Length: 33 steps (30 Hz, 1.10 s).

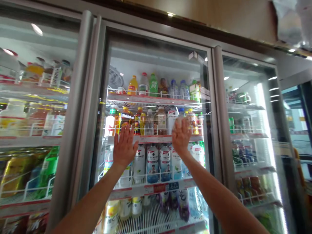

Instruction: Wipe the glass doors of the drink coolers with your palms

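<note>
I have both palms flat against the middle glass door (156,81) of a shop cooler. My left hand (124,147) is spread wide, fingers straight up, pressing the pane low and left of the door's centre; my right hand (180,136) is spread the same way, a little higher and right of centre. Neither holds anything. Behind the door, wire shelves (151,99) carry rows of drink bottles (153,164), with price tags (165,187) along the shelf edge below my hands. A metal frame (84,107) stands left of the door, another glass door (251,130) right of it, and ceiling lights reflect in the panes.
</note>
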### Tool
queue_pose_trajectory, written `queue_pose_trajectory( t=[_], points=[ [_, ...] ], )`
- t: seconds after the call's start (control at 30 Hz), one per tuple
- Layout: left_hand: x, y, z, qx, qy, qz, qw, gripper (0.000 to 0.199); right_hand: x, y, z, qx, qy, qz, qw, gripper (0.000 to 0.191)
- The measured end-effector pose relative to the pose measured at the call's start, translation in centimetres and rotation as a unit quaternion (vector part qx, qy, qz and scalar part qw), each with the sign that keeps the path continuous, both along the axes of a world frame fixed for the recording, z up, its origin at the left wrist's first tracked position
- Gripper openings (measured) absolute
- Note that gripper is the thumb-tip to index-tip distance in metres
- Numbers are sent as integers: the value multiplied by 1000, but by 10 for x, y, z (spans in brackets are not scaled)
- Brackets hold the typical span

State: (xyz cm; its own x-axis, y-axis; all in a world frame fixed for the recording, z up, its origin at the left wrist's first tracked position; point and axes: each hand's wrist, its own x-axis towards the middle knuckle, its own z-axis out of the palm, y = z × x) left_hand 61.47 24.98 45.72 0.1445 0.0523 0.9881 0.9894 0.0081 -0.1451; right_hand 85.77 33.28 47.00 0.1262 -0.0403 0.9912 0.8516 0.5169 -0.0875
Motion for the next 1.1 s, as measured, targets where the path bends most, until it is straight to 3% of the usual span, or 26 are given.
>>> queue_pose_trajectory(
  t=[0.07, 0.13, 0.2, 0.27, 0.33, 0.4, 0.5, 0.57, 0.6, 0.67, 0.73, 0.77, 0.8, 0.87, 0.97, 1.03, 1.1],
  points=[
    [-2, -2, -6, -3, 1, 0, 1000, 64, -18, -12, -16, 29, -180, 27, 983, 51],
    [-7, -6, -21, -2, 20, 4, 1000, 65, -13, -15, -27, 51, -266, 34, 962, 50],
    [-13, -10, -41, 2, 45, 10, 999, 66, 12, -7, -29, 54, -186, 17, 981, 48],
    [-17, -13, -59, 7, 59, 15, 998, 67, 34, 6, -23, 41, -21, -8, 999, 46],
    [-19, -15, -69, 10, 60, 20, 998, 68, 36, 11, -17, 31, 73, -20, 997, 45],
    [-19, -15, -71, 12, 61, 19, 998, 68, 14, 3, -20, 41, 30, -11, 999, 43],
    [-19, -15, -68, 15, 65, 13, 998, 68, -21, -17, -35, 64, -188, 26, 980, 39],
    [-19, -16, -66, 15, 69, 10, 997, 68, -18, -19, -40, 63, -250, 36, 966, 38],
    [-19, -16, -67, 13, 68, 10, 998, 68, -7, -14, -38, 54, -224, 31, 973, 39],
    [-19, -16, -69, 9, 63, 13, 998, 68, 22, 0, -29, 23, -66, 7, 998, 44],
    [-18, -16, -71, 9, 57, 20, 998, 69, 40, 11, -18, -8, 105, -13, 994, 50],
    [-17, -15, -71, 11, 54, 24, 998, 69, 41, 12, -15, -15, 142, -15, 990, 53],
    [-17, -15, -72, 13, 53, 26, 998, 69, 35, 10, -15, -12, 135, -11, 991, 54],
    [-17, -15, -72, 12, 53, 24, 998, 69, 12, -3, -23, 15, 3, 10, 1000, 53],
    [-18, -16, -71, 10, 55, 12, 998, 68, -9, -20, -43, 50, -232, 35, 971, 49],
    [-19, -15, -71, 12, 57, 8, 998, 68, 4, -17, -47, 43, -236, 25, 971, 49],
    [-19, -14, -72, 16, 57, 10, 998, 69, 31, -3, -41, 21, -90, -4, 996, 50]
  ],
)
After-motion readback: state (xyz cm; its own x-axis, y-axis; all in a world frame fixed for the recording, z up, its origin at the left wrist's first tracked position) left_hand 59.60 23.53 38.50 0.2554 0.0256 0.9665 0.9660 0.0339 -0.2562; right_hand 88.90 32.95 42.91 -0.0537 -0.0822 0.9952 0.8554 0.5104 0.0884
